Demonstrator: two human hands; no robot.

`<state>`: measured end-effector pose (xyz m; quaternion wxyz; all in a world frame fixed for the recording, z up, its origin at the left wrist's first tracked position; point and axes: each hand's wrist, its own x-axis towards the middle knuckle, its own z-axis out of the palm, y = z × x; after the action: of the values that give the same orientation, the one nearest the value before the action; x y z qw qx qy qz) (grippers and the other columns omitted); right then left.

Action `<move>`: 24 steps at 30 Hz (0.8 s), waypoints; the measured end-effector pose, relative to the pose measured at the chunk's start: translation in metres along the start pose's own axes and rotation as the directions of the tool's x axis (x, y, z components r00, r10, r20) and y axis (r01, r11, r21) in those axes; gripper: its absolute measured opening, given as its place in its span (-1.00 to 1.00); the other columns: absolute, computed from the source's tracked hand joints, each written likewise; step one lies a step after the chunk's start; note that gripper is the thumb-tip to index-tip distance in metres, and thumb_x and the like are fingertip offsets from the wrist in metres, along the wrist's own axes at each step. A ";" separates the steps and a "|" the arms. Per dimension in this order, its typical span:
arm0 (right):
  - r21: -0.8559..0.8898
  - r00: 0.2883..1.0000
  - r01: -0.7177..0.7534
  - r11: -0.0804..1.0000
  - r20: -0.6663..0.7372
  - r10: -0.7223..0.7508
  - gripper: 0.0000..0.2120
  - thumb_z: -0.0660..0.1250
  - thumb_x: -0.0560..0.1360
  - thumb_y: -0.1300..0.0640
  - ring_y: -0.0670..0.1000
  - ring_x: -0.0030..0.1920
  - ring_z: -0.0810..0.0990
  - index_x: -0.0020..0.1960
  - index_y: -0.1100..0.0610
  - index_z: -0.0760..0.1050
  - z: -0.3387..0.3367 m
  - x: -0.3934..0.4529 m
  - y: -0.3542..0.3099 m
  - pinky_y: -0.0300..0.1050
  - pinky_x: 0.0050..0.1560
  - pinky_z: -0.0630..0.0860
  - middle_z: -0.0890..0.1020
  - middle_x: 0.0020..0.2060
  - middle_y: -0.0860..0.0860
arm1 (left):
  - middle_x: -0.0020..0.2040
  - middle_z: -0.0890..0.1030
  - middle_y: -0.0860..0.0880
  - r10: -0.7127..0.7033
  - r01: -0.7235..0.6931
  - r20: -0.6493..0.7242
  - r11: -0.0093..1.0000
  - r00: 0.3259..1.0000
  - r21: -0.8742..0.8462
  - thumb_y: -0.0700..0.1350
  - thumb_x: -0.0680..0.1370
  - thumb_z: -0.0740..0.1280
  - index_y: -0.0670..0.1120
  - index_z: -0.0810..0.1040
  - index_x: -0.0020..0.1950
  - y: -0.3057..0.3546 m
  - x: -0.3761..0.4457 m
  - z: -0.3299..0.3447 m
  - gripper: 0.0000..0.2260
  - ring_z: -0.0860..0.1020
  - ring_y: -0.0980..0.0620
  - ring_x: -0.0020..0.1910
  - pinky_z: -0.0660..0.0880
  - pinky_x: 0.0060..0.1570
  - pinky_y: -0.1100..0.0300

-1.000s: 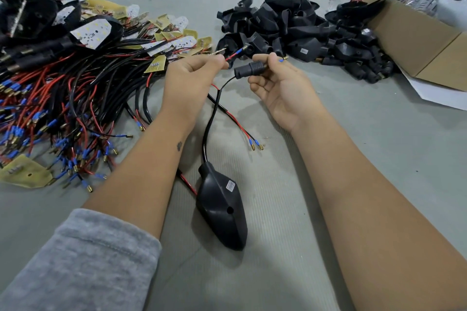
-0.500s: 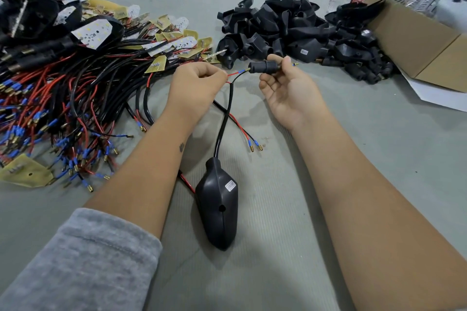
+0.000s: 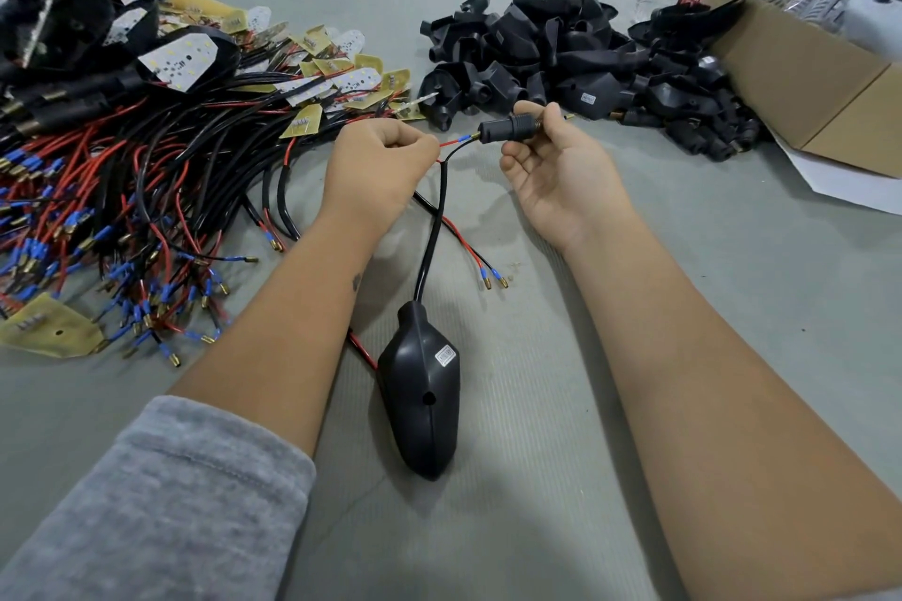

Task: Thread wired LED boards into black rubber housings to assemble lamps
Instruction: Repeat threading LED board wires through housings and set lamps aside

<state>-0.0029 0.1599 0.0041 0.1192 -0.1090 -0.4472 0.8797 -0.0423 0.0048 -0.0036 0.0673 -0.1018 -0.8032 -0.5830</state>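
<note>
Grey felt tabletop (image 3: 732,307) is bearing a black rubber housing (image 3: 422,386); left hand (image 3: 378,166) is pinching its red wire (image 3: 451,143), right hand (image 3: 556,171) gripping a black threaded sleeve (image 3: 505,130).

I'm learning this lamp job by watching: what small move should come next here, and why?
Probably feed the red wire on through the black sleeve. The left hand pinches the wires just short of it, the right hand holds the sleeve, and one tip already shows past its far end while the red one is only entering.
</note>
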 end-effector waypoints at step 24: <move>-0.126 0.990 0.081 0.989 0.126 -0.065 -0.72 0.10 0.68 0.14 -0.07 -0.32 0.57 -0.01 0.18 0.56 0.000 -0.002 0.001 -0.24 -0.16 0.58 0.63 -0.24 0.05 | -0.24 0.53 -0.10 0.061 -0.052 0.050 0.985 0.997 -0.166 -0.14 0.55 0.38 0.02 0.62 -0.24 0.003 -0.003 -0.008 -0.83 0.42 0.07 -0.24 0.37 -0.22 0.32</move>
<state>-0.0009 0.1587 0.0032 0.1166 -0.0466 -0.5141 0.8485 -0.0383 -0.0018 0.0009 0.0530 -0.1456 -0.7507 -0.6422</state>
